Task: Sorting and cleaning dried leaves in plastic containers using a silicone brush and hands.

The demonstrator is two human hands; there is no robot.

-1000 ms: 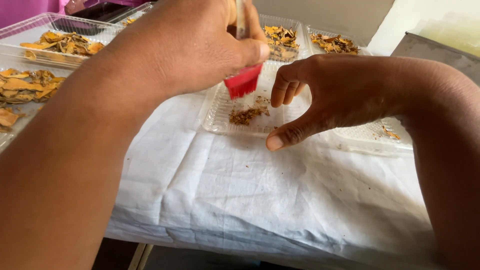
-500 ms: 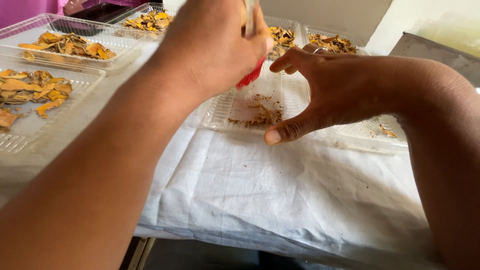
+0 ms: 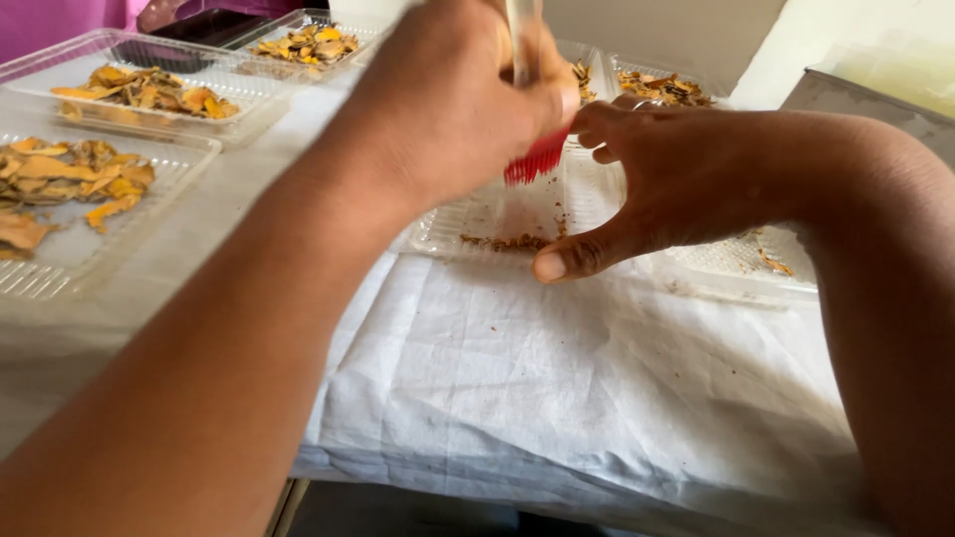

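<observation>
Nearest, a creased white cloth point(image 3: 597, 398) covers the tabletop across the lower frame. Just beyond it, at centre, the right hand point(image 3: 696, 179) steadies a shallow clear plastic tray point(image 3: 587, 199), thumb flat on the near rim and fingers curled over the far edge. A thin line of brown crumbs point(image 3: 507, 242) lies along the tray's near wall. Above, the left hand point(image 3: 448, 109) closes its fingers around the pale handle of a small brush with red bristles point(image 3: 535, 159). The brush looks light, with a stiff handle and soft, bendy bristles, best held by the handle. Its long axis stands nearly upright, bristles pointing down at the tray. Farther off, upper left, are more clear trays of dried yellow-orange peel pieces point(image 3: 139, 89).
</observation>
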